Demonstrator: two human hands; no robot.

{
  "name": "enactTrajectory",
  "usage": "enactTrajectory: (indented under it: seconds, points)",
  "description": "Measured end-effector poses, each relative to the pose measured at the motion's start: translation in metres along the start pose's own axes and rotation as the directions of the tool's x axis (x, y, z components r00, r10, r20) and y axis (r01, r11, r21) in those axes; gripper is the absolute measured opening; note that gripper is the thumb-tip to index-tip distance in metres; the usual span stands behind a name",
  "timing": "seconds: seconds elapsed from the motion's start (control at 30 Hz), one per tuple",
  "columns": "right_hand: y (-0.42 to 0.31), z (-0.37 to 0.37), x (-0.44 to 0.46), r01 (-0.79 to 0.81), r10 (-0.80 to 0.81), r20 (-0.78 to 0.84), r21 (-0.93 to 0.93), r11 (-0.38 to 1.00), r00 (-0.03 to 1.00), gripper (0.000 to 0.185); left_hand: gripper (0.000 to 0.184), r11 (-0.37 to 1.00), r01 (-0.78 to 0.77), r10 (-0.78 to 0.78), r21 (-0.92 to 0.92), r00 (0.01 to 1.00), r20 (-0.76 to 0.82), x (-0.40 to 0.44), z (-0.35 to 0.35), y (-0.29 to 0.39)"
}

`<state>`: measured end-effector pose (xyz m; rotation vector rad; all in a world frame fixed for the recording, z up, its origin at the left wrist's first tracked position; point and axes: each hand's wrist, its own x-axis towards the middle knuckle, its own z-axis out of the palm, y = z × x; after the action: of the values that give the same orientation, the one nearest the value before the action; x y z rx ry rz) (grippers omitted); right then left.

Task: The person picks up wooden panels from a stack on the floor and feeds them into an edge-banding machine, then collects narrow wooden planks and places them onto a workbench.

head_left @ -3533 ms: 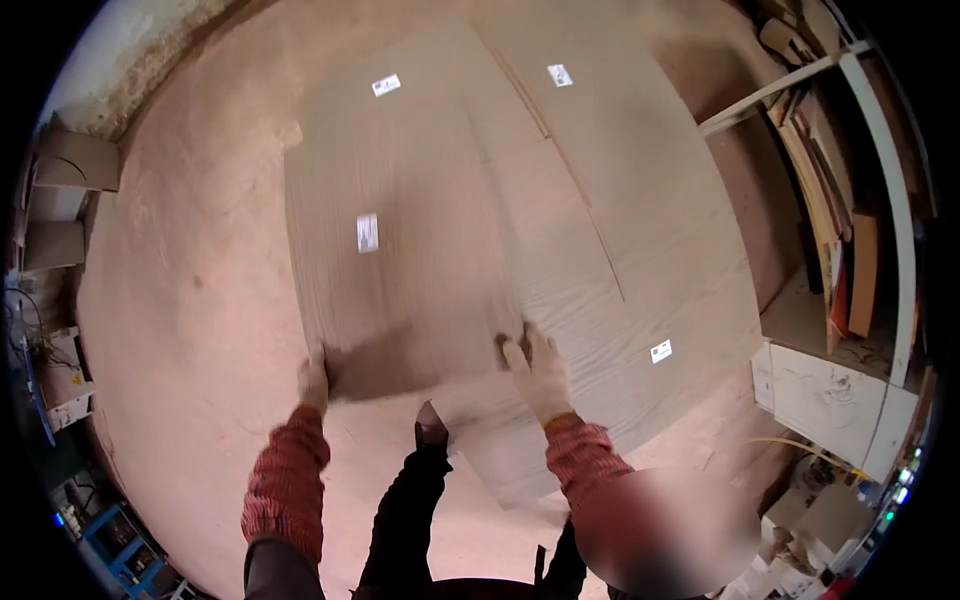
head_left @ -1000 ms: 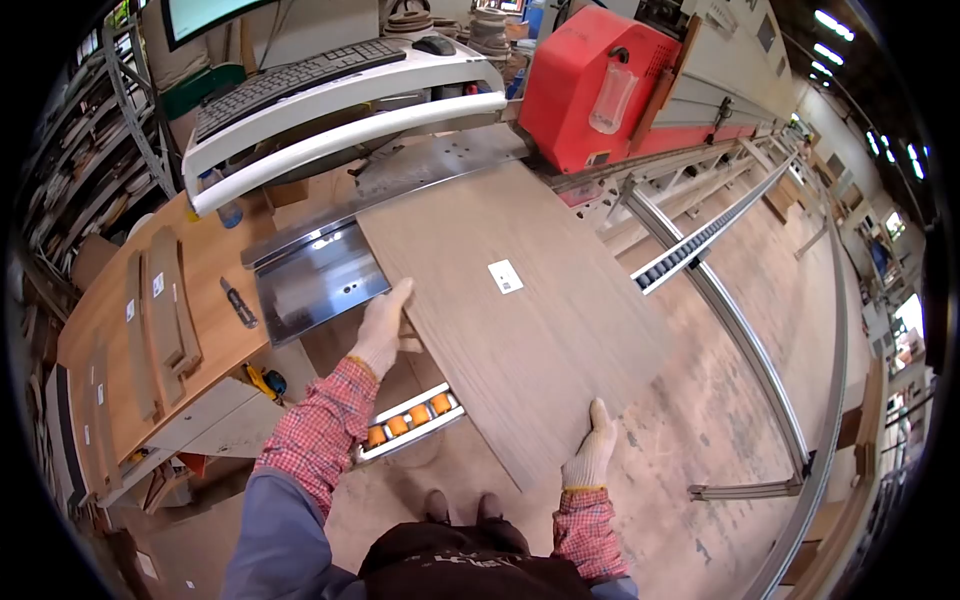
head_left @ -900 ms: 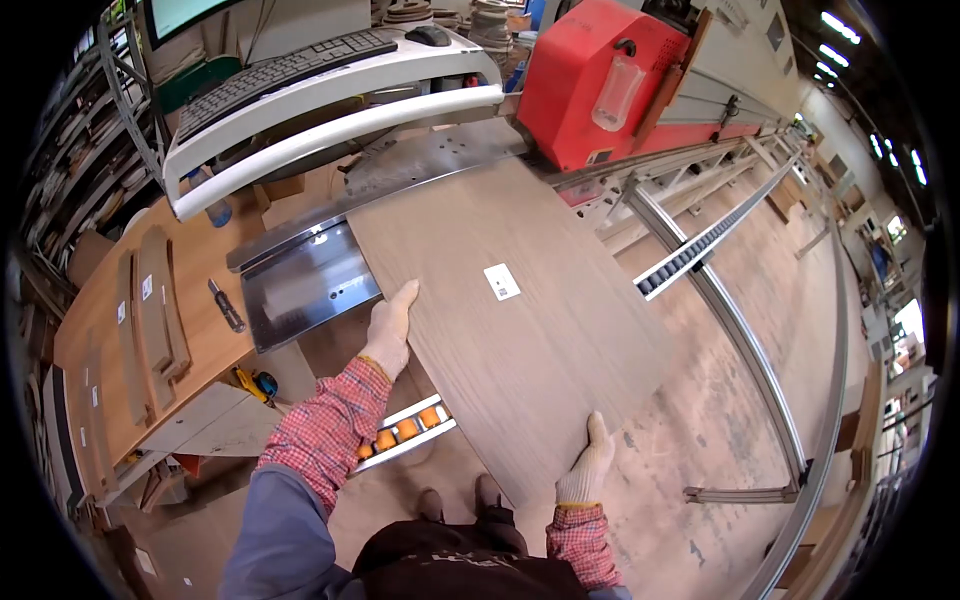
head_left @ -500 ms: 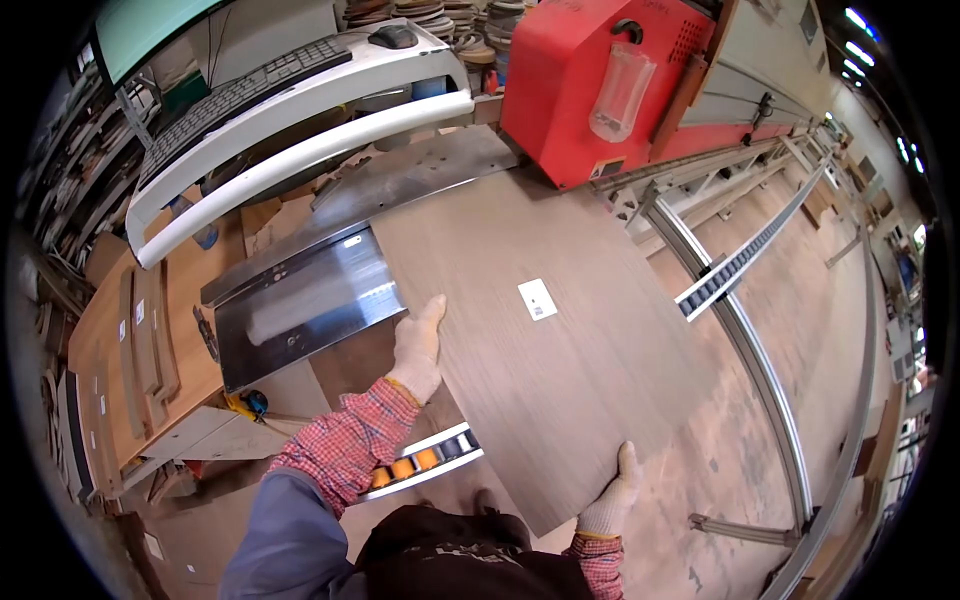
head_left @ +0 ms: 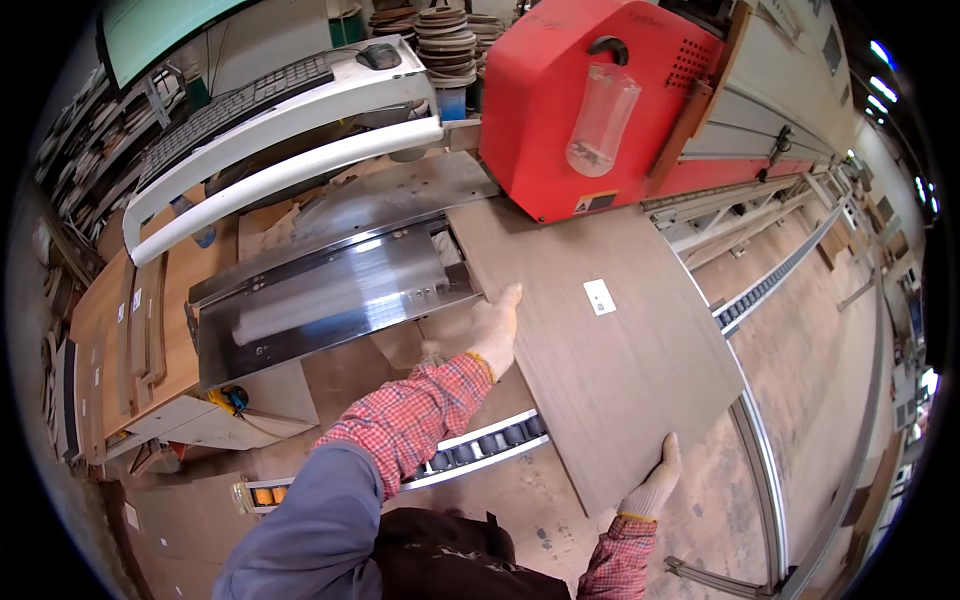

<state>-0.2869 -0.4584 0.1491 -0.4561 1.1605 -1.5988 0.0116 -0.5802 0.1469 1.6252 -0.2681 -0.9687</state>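
A flat wood-grain panel [head_left: 610,380] lies in front of me, its far end beneath the red machine housing [head_left: 540,110]. A small white label [head_left: 599,297] is stuck on its top face. My left hand [head_left: 494,328], in a pale glove, grips the panel's left edge with the thumb on top and the fingers hidden below. At the near right corner my right hand [head_left: 652,487], also gloved, is closed round the edge with its thumb up. A shiny metal bed [head_left: 340,300] runs along the panel's left side.
Roller tracks [head_left: 490,445] pass left of and beyond the panel, beside a curved metal rail [head_left: 765,490]. A keyboard [head_left: 235,110] and mouse [head_left: 378,57] sit on a white stand at upper left. Wooden strips [head_left: 150,325] lie on a side table. Edging coils [head_left: 445,45] are stacked behind.
The panel has shifted right along the machine with both hands still gripping it. More of the metal bed and the near roller track shows on its left.
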Motion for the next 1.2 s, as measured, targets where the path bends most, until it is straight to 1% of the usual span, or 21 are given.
enactTrajectory:
  seconds: [0.07,0.13,0.17,0.3,0.37,0.4,0.47,0.5,0.53,0.57,0.63,0.7,0.77,0.8,0.87,0.9,0.93,0.97,1.07,1.13,1.2]
  points:
    - [-0.008,-0.004,0.024,0.035,-0.035,0.0,0.005,0.999,0.999,0.041,0.069,0.994,-0.005,0.012,-0.109,0.998,0.059,0.004,0.027,-0.001]
    - [-0.02,-0.003,0.044,0.029,-0.029,-0.009,-0.026,0.999,1.0,0.038,0.065,0.957,-0.147,0.184,-0.249,0.974,0.134,0.021,0.055,-0.018]
    - [-0.025,-0.005,0.056,0.026,-0.026,-0.012,-0.037,0.999,1.0,0.038,0.065,0.959,-0.136,0.173,-0.25,0.976,0.133,0.02,0.066,-0.018]
    - [-0.032,-0.04,0.127,0.048,-0.045,0.029,-0.103,0.994,0.999,0.042,0.061,0.999,-0.047,0.047,-0.008,0.968,0.247,0.044,0.11,-0.015]
    - [-0.039,-0.059,0.162,0.189,-0.189,0.023,-0.243,0.952,0.982,0.049,0.047,0.979,0.046,-0.155,0.201,0.808,0.569,-0.02,0.064,0.037]
    - [-0.037,-0.07,0.174,0.263,-0.278,0.009,-0.351,0.899,0.961,0.053,0.045,0.683,-0.663,0.374,0.307,0.678,0.633,-0.017,0.06,0.01]
    - [-0.045,-0.109,0.219,0.343,-0.238,0.247,-0.673,0.655,0.939,0.057,0.041,0.326,-0.901,0.556,0.288,0.429,0.712,-0.064,-0.017,-0.008]
    - [-0.065,-0.103,0.225,-0.234,0.403,0.291,-0.476,0.848,0.868,0.077,0.041,0.484,-0.845,0.604,0.229,0.512,0.611,-0.107,-0.067,-0.005]
    - [-0.058,-0.097,0.222,-0.108,0.263,0.283,-0.466,0.878,0.922,0.075,0.041,0.614,-0.779,0.64,0.126,0.585,0.498,-0.15,-0.117,-0.003]
    - [-0.031,-0.093,0.205,0.062,0.08,0.258,-0.5,0.864,0.963,0.072,0.041,0.553,-0.83,0.768,0.067,0.54,0.345,-0.172,-0.153,-0.018]
    - [0.043,-0.078,0.155,0.205,-0.062,0.248,-0.604,0.77,0.967,0.067,0.043,0.353,-0.895,0.91,0.271,0.396,0.122,-0.212,-0.265,-0.032]
    - [0.13,-0.085,0.087,0.119,0.112,0.281,-0.691,0.713,0.953,0.061,0.043,0.18,-0.681,0.959,0.71,0.281,0.026,-0.252,-0.375,-0.062]
    - [0.214,-0.114,0.01,-0.034,0.408,0.252,-0.816,0.577,0.877,0.056,0.039,0.165,-0.341,0.982,0.925,0.143,-0.122,-0.298,-0.482,-0.105]
    - [0.247,-0.133,-0.028,-0.095,0.557,0.208,-0.88,0.466,0.804,0.054,0.041,0.475,-0.331,0.873,0.815,0.292,-0.391,-0.323,-0.533,-0.147]
    - [0.299,-0.161,-0.098,-0.13,0.783,0.056,-0.976,0.173,0.619,0.049,0.045,0.757,-0.11,0.631,0.644,0.382,-0.675,-0.372,-0.588,-0.17]
    - [0.313,-0.172,-0.126,-0.1,0.85,-0.009,-0.994,0.052,0.527,0.046,0.047,0.756,0.062,0.598,0.652,0.339,-0.726,-0.401,-0.599,-0.154]
    - [0.328,-0.177,-0.154,-0.034,0.894,-0.064,-0.998,-0.055,0.444,0.044,0.047,0.77,0.065,0.587,0.635,0.319,-0.744,-0.418,-0.621,-0.179]
    - [0.342,-0.172,-0.183,0.038,0.923,-0.078,-0.994,-0.099,0.376,0.041,0.049,0.835,0.124,0.479,0.535,0.313,-0.82,-0.429,-0.647,-0.211]
    - [0.4,-0.107,-0.259,0.31,0.98,0.054,-0.951,-0.008,0.19,0.034,0.053,0.942,0.202,0.197,0.266,0.308,-0.931,-0.461,-0.691,-0.29]
    - [0.439,-0.038,-0.318,0.459,0.971,0.168,-0.885,0.074,0.167,0.029,0.055,0.963,0.227,0.069,0.145,0.309,-0.948,-0.486,-0.713,-0.324]
    - [0.467,0.035,-0.368,0.583,0.964,0.251,-0.798,0.153,0.091,0.026,0.058,0.964,0.254,-0.168,-0.079,0.35,-0.922,-0.501,-0.73,-0.358]
